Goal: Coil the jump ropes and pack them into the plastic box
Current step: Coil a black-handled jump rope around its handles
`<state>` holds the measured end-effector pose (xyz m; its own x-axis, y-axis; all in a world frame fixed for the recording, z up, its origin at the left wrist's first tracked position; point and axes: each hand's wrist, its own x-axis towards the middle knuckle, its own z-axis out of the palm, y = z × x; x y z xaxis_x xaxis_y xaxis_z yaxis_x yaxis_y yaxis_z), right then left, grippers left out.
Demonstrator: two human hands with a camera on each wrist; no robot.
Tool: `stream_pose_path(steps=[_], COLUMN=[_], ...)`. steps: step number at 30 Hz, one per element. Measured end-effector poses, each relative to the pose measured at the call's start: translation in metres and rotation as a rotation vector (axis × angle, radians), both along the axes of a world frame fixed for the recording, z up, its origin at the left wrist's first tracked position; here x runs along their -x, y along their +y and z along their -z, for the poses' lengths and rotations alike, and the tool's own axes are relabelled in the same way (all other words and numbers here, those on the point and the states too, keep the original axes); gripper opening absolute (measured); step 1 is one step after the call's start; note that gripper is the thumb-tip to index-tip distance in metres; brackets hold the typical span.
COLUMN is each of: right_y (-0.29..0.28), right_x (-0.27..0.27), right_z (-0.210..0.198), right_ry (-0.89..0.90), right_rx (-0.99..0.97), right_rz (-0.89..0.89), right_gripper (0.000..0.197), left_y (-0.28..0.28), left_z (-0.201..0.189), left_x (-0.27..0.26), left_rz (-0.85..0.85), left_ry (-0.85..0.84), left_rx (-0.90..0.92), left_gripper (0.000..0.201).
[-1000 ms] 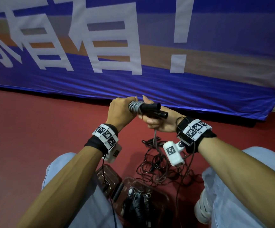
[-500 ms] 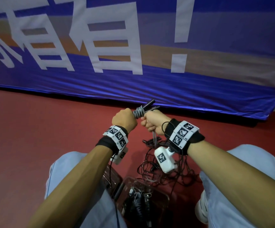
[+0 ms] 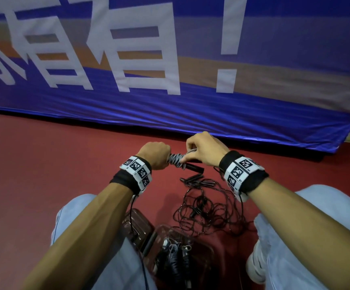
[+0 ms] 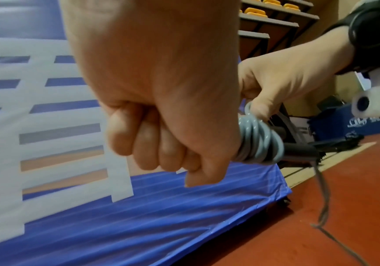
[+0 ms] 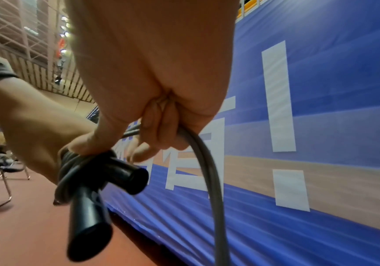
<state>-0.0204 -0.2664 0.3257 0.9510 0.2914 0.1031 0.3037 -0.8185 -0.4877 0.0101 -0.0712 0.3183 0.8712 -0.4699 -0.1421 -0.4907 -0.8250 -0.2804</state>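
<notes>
Winding the grey rope over the red floor (image 3: pixel 44 185)

The plastic box (image 3: pixel 209 252) sat between the knees beside a loose rope tangle (image 3: pixel 207 208); the left hand (image 3: pixel 156 154) fisted the handles and grey coil (image 3: pixel 176 161), the right hand (image 3: pixel 205 150) pinched the cord's tail (image 5: pixel 207 162); slack could let the wraps spring loose
</notes>
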Motion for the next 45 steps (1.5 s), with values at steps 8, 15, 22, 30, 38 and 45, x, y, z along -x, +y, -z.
stream_pose_path(steps=[8,15,22,30,38,45], right_y=[-0.006,-0.005,-0.007,-0.003,0.005,0.042], right_x=[0.0,0.009,0.012,0.014,0.011,0.006], right_z=[-0.004,-0.012,-0.022,-0.02,-0.02,-0.007], right_ry=[0.272,0.63,0.825,0.854,0.967,0.881], right_rx=[-0.199,-0.575,-0.694,-0.922,-1.336,-1.482], right_rz=[-0.173,-0.319,-0.41,-0.451,-0.406,0.026], right_gripper=[0.044,0.045,0.052,0.079,0.055,0.053], left_y=[0.009,0.02,0.023,0.009,-0.004,-0.014], left_z=[-0.023,-0.04,-0.038,-0.037,-0.037,-0.033], left_x=[-0.003,0.0,0.006,0.019,0.02,0.015], left_rz=[0.234,0.317,0.406,0.282,-0.071,-0.464], left_ry=[-0.179,-0.41,-0.461,-0.537,-0.365,-0.268], left_rx=[0.019,0.177,0.414,0.865,0.911,0.749], left_gripper=[0.022,0.019,0.015,0.032,0.011,0.013])
